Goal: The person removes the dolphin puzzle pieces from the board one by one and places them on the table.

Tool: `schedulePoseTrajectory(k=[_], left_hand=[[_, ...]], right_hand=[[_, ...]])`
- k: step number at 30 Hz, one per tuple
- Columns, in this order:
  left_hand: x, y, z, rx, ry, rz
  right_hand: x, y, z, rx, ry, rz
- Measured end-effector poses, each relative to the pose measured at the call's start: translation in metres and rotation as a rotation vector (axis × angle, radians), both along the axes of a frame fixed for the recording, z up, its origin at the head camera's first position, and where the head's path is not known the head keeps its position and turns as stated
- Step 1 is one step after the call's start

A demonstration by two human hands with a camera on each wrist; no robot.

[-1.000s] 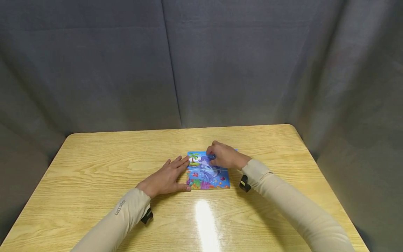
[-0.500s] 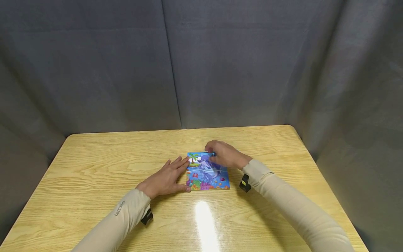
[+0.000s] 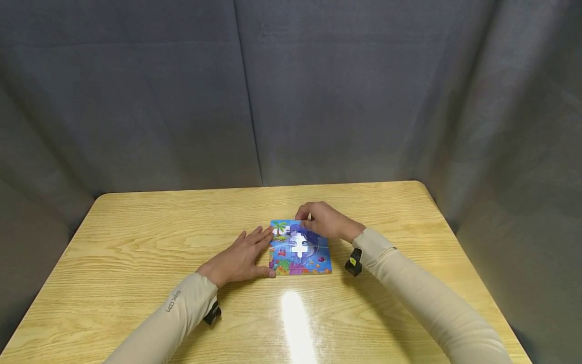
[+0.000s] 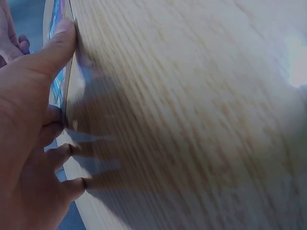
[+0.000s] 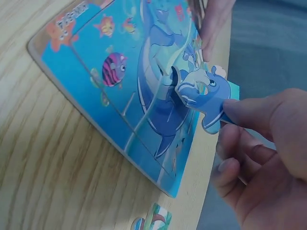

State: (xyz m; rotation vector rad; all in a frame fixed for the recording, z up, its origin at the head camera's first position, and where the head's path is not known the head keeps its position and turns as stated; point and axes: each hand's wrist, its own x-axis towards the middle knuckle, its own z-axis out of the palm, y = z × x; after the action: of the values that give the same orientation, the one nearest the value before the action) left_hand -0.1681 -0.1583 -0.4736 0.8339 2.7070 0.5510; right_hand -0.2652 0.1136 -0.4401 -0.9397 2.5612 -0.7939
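Observation:
A square jigsaw puzzle (image 3: 324, 266) with a dolphin and sea picture lies on the table. My left hand (image 3: 238, 259) rests spread along its left side, thumb at the near left corner and fingertips at the left edge. Over the far edge, my right hand (image 3: 326, 221) pinches a puzzle piece (image 5: 207, 93) with the dolphin's head on it, between thumb and curled fingers. That piece tilts up from the board in the right wrist view. A bright white, piece-shaped patch (image 3: 299, 245) shows mid-puzzle in the head view. My left thumb (image 4: 62, 40) presses the board's side.
Another small picture piece (image 5: 160, 218) lies on the wooden table (image 3: 159, 242) beyond the board's corner, in the right wrist view. Grey curtains (image 3: 182, 101) stand behind the table and at both sides. Light glares off the tabletop in front of the puzzle.
The right fingers have shifted slightly toward the far edge with the dolphin-head piece, which has tipped up. The white patch has appeared mid-puzzle. The left hand has stayed still.

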Motion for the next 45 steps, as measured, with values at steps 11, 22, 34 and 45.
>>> schedulePoseTrajectory(k=[11,22,34,45], left_hand=[[0.002,0.000,0.001,0.018,0.019,-0.043],[0.004,0.001,0.007,-0.059,0.048,-0.093],[0.003,0.001,0.006,-0.060,0.061,-0.101],[0.002,-0.001,0.003,-0.032,0.051,-0.096]], right_hand=[[0.000,-0.001,-0.004,0.019,-0.025,0.022],[0.000,-0.001,-0.005,-0.003,0.000,-0.042],[-0.005,0.019,0.005,-0.037,-0.046,-0.104],[-0.013,0.065,0.010,-0.026,-0.029,-0.159]])
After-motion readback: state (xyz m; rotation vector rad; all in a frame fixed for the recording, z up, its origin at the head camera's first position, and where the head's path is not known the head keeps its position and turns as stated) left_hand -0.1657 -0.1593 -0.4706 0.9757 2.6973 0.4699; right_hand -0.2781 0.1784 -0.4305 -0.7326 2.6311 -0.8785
